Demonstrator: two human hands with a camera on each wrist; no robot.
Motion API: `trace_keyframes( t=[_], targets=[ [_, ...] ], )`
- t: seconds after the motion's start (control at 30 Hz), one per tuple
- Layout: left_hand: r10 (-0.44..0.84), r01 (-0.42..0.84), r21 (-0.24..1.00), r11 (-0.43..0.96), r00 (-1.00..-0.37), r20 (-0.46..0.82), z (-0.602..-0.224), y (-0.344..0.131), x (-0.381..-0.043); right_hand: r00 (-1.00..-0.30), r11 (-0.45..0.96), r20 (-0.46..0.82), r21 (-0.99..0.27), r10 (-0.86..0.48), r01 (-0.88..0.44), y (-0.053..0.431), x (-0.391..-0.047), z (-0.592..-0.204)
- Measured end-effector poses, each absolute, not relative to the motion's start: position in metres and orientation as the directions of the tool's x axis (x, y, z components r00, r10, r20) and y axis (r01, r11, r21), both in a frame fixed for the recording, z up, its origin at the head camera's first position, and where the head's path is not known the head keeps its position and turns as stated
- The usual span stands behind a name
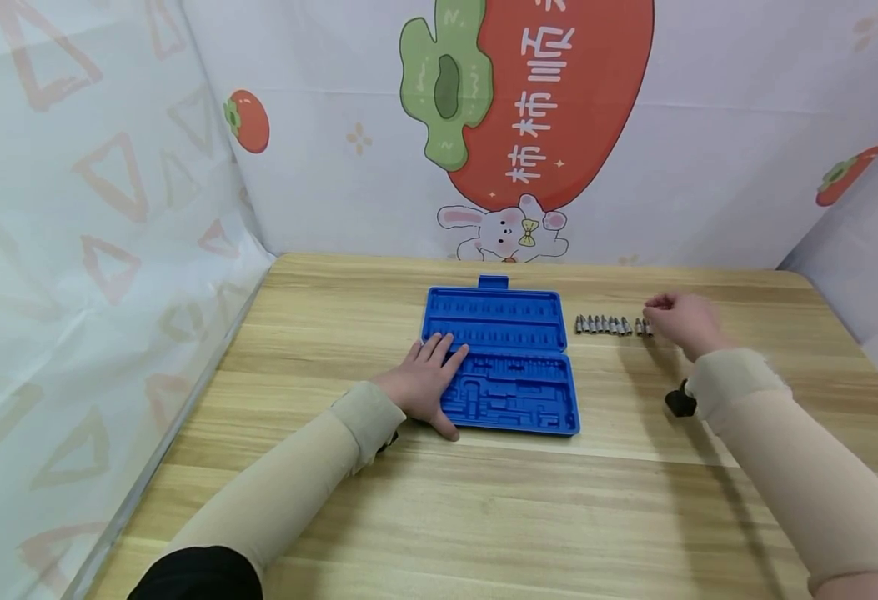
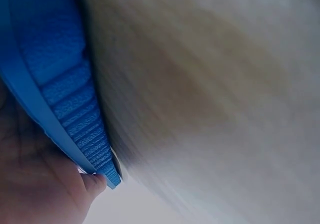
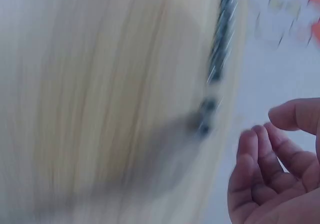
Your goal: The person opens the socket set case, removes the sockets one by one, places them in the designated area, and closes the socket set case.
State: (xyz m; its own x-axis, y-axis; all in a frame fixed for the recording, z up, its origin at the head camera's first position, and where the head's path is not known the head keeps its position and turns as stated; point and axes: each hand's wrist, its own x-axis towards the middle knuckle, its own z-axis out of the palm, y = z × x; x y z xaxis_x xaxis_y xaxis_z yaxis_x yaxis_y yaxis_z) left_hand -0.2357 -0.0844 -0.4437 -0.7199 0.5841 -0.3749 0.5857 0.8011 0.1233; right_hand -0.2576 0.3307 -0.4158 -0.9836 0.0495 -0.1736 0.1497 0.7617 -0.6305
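Note:
A blue plastic tool case (image 1: 509, 392) lies unfolded on the table, its moulded compartments facing up. Across its left side rests my left hand (image 1: 425, 379), fingers spread and thumb near the front edge. The left wrist view has the palm (image 2: 40, 184) against the ribbed blue case wall (image 2: 75, 99). To the right of the case stands a row of small metal screwdriver bits (image 1: 602, 325), with a few bits (image 1: 639, 327) slightly apart at its right end. My right hand (image 1: 684, 321) hovers by that end, its fingers (image 3: 245, 179) loosely bent, thumb apart from them, nothing between.
The wooden table (image 1: 514, 508) reaches toward me. A printed cloth (image 1: 318, 183) hangs behind it, and another cloth (image 1: 108, 250) borders the left side. Under the right sleeve shows a black wrist device (image 1: 680, 402).

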Motion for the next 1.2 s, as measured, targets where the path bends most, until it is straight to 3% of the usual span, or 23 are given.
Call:
trace_keyframes(
  t=[0.17, 0.3, 0.53, 0.7, 0.83, 0.97, 1.1, 1.2],
  targets=[
    [0.585, 0.587, 0.117, 0.801, -0.726, -0.362, -0.445, -0.084, -0.235, -0.947, 0.698, -0.261, -0.714, -0.185, 0.060, 0.291, -0.249, -0.417],
    [0.591, 0.592, 0.121, 0.797, -0.723, -0.357, -0.446, -0.083, -0.235, -0.881, 0.652, -0.366, -0.753, -0.299, 0.091, 0.266, -0.236, -0.426],
    [0.601, 0.582, 0.168, 0.796, -0.725, -0.336, -0.447, -0.086, -0.237, -0.858, 0.548, -0.400, -0.818, -0.321, 0.176, 0.246, -0.220, -0.436],
    [0.623, 0.556, 0.285, 0.781, -0.724, -0.297, -0.453, -0.094, -0.245, -0.863, 0.480, -0.409, -0.845, -0.297, 0.235, 0.244, -0.219, -0.440],
    [0.587, 0.426, 0.476, 0.769, -0.765, -0.265, -0.449, -0.100, -0.258, -0.869, 0.451, -0.401, -0.858, -0.291, 0.245, 0.243, -0.218, -0.443],
    [0.505, 0.213, 0.685, 0.697, -0.824, -0.257, -0.438, -0.103, -0.278, -0.876, 0.437, -0.394, -0.864, -0.280, 0.248, 0.244, -0.216, -0.444],
    [0.402, -0.065, 0.853, 0.518, -0.862, -0.310, -0.429, -0.102, -0.300, -0.876, 0.431, -0.394, -0.866, -0.277, 0.254, 0.244, -0.214, -0.444],
    [0.342, -0.201, 0.895, 0.397, -0.873, -0.348, -0.425, -0.101, -0.314, -0.878, 0.429, -0.393, -0.867, -0.275, 0.254, 0.243, -0.214, -0.446]
  ],
)
